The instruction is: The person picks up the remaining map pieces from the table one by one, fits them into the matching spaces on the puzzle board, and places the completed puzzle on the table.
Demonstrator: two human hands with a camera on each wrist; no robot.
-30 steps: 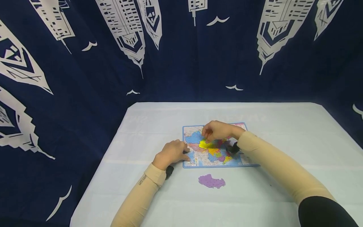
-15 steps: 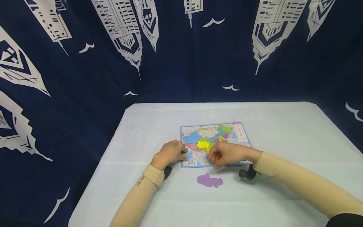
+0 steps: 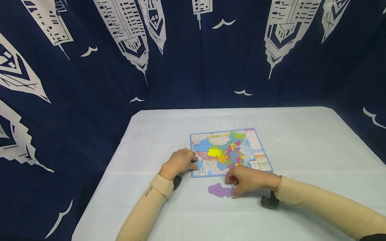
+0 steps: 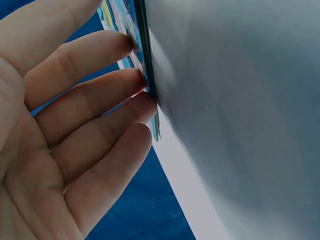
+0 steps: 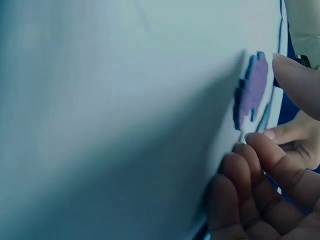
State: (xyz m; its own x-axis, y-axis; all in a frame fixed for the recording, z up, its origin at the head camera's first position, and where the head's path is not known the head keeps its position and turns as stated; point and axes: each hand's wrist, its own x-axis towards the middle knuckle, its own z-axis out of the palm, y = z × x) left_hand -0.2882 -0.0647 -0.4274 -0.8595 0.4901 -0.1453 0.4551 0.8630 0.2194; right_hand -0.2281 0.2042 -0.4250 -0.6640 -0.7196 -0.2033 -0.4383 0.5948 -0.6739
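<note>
A blue-edged map puzzle board point(image 3: 245, 134), its surface a patchwork of coloured regions, lies flat on the table. My left hand point(image 3: 178, 163) rests at its left edge; in the left wrist view the fingertips point(image 4: 132, 82) touch that edge, fingers relaxed. In front of the board lies a loose purple puzzle piece point(image 3: 217, 189) with a wavy outline. My right hand point(image 3: 250, 179) is over the piece's right end, thumb and fingers parted. The right wrist view shows the purple piece point(image 5: 255, 87) flat on the table, between the thumb and the bent fingers point(image 5: 237, 172).
The white-covered table point(image 3: 304, 144) reaches back to a dark blue curtain point(image 3: 187, 80) printed with white buildings and birds. A black wrist camera point(image 3: 269, 201) hangs under the right wrist, close over the table.
My right hand has come off the board's middle, moving forward toward me and down to the purple piece. The left hand has kept its place at the board's left edge.
</note>
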